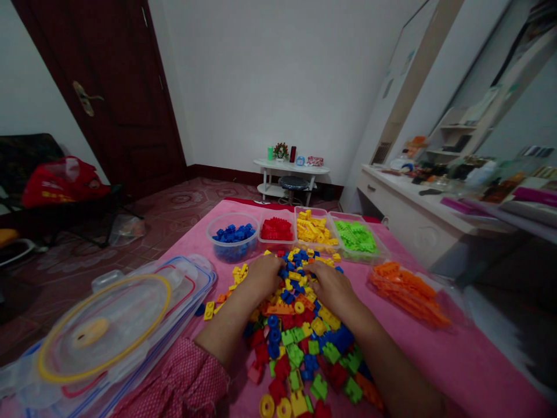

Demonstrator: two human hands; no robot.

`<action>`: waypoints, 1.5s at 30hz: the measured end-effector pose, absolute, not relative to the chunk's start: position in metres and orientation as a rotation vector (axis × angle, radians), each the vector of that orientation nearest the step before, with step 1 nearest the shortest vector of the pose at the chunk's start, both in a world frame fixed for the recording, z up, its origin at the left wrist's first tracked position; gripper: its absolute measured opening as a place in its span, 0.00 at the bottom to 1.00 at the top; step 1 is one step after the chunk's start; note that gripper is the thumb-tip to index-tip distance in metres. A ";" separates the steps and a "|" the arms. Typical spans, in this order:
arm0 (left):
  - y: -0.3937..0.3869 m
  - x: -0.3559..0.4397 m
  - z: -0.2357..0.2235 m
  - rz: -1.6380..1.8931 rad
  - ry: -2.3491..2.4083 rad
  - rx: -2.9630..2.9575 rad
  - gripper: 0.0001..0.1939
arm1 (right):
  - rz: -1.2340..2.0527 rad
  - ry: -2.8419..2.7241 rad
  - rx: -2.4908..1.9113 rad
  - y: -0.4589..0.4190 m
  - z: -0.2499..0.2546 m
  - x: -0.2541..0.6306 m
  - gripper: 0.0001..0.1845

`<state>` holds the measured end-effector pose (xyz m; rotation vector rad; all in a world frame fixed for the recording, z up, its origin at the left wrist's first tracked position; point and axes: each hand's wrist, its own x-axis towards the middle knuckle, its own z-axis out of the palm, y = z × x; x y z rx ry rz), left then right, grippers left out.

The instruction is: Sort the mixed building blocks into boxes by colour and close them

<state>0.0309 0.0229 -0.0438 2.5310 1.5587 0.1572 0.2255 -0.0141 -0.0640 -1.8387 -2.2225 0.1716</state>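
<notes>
A loose heap of toy building bricks [298, 335] in red, yellow, blue, green and orange covers the middle of the pink table. My left hand [266, 274] reaches into the far part of this heap, its fingers curled down among blue and yellow bricks; the fingertips are hidden, so what they pinch cannot be made out. Opposite it, my right hand [328, 283] rests at the heap's right side, thumb and fingers apart and touching bricks. Behind the hands stand clear containers of blue bricks [235, 233], red bricks [277, 229], yellow bricks [314, 228] and green bricks [355, 237].
To the right lies a clear container of orange bricks [407, 293]. Stacked clear lids, the top one a round lid with a yellow ring [104, 328], occupy the table's left side. Beyond the pink tabletop [474, 354] are a stool [293, 183], a white side table [289, 167] and a cluttered dresser [407, 200].
</notes>
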 end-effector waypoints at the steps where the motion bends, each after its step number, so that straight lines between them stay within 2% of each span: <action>1: 0.024 0.031 -0.045 0.157 1.546 2.549 0.15 | 0.143 -2.222 -1.859 -0.016 -0.062 0.225 0.19; 6: 0.030 0.027 -0.049 0.201 1.405 2.614 0.15 | 0.043 -2.277 -1.767 -0.024 -0.046 0.216 0.16; 10: 0.033 0.022 -0.050 0.205 1.286 2.599 0.18 | 0.167 -2.407 -1.626 -0.026 -0.047 0.207 0.14; 18: 0.033 0.021 -0.050 0.254 1.233 2.599 0.14 | 0.283 -2.419 -1.743 -0.027 -0.055 0.208 0.11; 23: 0.031 0.017 -0.046 0.222 1.317 2.537 0.18 | 0.326 -2.327 -1.748 -0.032 -0.050 0.214 0.11; 25: 0.030 0.015 -0.042 0.236 1.350 2.516 0.20 | 0.292 -2.283 -1.745 -0.035 -0.047 0.215 0.12; 29: 0.034 0.008 -0.033 0.346 1.347 2.439 0.15 | 0.323 -2.367 -1.526 -0.041 -0.044 0.208 0.25; 33: 0.041 0.006 -0.034 0.475 1.215 2.312 0.13 | 0.426 -2.427 -1.403 -0.046 -0.046 0.199 0.22; 39: 0.041 0.013 -0.037 0.545 1.060 1.883 0.11 | 0.501 -2.063 -1.453 -0.034 -0.052 0.202 0.17; 42: 0.034 0.017 -0.028 0.558 0.930 1.635 0.15 | 0.730 -1.744 -1.413 -0.030 -0.050 0.201 0.15; 45: 0.025 0.021 -0.018 0.587 0.802 1.451 0.21 | 1.029 -1.462 -1.267 -0.030 -0.043 0.197 0.17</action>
